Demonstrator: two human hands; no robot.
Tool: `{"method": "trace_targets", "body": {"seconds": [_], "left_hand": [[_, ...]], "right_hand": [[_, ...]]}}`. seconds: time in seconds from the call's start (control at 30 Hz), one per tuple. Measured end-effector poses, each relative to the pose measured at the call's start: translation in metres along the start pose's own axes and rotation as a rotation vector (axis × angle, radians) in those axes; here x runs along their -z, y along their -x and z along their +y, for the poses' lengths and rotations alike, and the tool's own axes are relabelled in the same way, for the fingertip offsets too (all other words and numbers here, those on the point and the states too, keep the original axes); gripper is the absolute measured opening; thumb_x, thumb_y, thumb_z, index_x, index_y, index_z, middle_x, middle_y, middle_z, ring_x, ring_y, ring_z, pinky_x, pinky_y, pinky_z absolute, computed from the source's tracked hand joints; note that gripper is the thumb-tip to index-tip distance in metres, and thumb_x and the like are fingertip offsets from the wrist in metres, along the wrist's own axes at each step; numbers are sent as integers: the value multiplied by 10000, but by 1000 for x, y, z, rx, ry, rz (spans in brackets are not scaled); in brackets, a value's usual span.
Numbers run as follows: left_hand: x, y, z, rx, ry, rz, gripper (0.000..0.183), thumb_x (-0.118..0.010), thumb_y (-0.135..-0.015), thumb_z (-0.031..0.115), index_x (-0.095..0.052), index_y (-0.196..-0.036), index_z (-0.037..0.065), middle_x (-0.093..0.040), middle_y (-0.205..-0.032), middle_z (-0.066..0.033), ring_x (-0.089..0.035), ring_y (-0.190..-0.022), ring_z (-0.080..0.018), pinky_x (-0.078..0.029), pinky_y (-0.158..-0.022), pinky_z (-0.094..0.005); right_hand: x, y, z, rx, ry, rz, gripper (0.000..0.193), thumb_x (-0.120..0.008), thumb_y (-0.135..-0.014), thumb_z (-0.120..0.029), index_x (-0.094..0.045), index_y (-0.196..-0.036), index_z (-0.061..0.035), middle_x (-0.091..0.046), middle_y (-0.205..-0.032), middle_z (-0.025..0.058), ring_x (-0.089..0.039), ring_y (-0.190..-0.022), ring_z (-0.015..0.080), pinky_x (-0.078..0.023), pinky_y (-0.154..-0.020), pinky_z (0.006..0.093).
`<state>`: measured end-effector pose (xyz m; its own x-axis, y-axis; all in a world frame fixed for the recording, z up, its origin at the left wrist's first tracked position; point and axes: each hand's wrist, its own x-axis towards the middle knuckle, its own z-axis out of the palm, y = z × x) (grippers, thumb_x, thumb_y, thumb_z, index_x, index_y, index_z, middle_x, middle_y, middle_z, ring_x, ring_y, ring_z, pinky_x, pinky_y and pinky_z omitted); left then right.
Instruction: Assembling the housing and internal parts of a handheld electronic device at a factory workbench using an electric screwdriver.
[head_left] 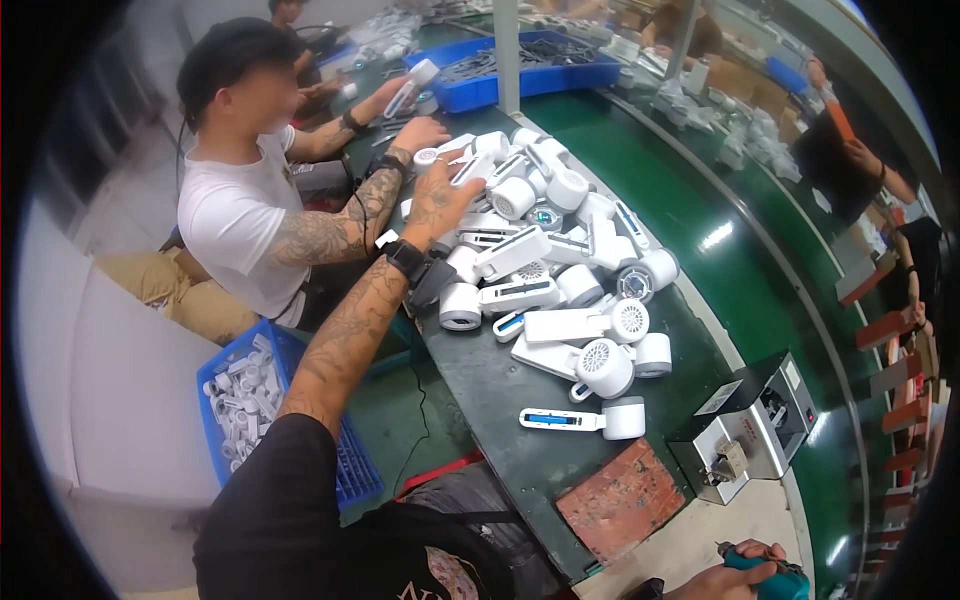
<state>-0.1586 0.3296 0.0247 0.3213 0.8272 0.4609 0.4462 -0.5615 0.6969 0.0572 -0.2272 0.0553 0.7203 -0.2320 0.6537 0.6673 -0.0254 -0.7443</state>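
Piece in grasp: white unit (472,172), upper centre of the frame, at the far left edge of the heap.
Left hand (438,203): your fingers curl round that unit and seem to grip it, thumb on the near side.
Right hand (735,582): your fingers are wrapped round a teal power tool (792,584), bottom right; its tip touches no unit.
Heap (520,252): white units with round heads and straight handles, piled mid-frame on the dark green worktop (478,392).
Lone unit (565,420): apart at the heap's near end, slot upward, a blue strip inside.
Progress: several handles lie open with blue or dark innards showing, so those look unfinished; smooth ones may only be face down, you cannot tell. No fastening is under way, and most of the heap seems left.
Near end: reddish-brown plate (620,500), with a silver-and-black device (745,430) just beside it, lower right.
Lower left: blue crate (355,465) of small white parts.
Beyond: green belt (720,240) at right; blue tray (470,95) of grey pieces at top; co-worker (235,210) in white, upper left, handling another white piece.
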Motion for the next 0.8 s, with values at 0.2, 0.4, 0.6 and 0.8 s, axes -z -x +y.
{"method": "trace_targets", "body": {"seconds": [0.2,0.4,0.6,0.8], "left_hand": [[7,8,-10,25,121,-80,654,-740,-873,266,-466,-1403,-1,-635,-1278,-261,-636,-1167,-306,-493,-984,-365],[21,7,-7,410,468,-120,517,-712,-909,195,-528,-1257,-140,-675,-1090,-209,-675,-990,-216,-570,-771,-272],[30,-3,-9,631,672,-306,507,-686,-940,211,-529,-1233,-172,-646,-1121,-243,-699,-980,-252,-575,-808,-269],[28,-3,-16,586,745,-273,491,-714,-935,216,-532,-1223,-136,-639,-1058,-157,-698,-916,-254,-575,-850,-275]], "right_hand": [[-2,4,-4,-4,46,-20,662,-631,-914,-589,-469,-1039,40,-492,-708,100,-482,-546,180,-432,-463,271],[-1,7,-3,-5,21,-67,644,-605,-937,-576,-450,-1065,36,-487,-719,100,-480,-545,179,-435,-469,270],[-4,11,-5,-30,-40,-70,629,-609,-939,-569,-462,-1061,31,-494,-723,98,-488,-555,181,-439,-478,273],[2,10,2,-54,-23,-106,626,-615,-935,-568,-469,-1060,28,-497,-726,97,-498,-566,185,-438,-480,273]]}}
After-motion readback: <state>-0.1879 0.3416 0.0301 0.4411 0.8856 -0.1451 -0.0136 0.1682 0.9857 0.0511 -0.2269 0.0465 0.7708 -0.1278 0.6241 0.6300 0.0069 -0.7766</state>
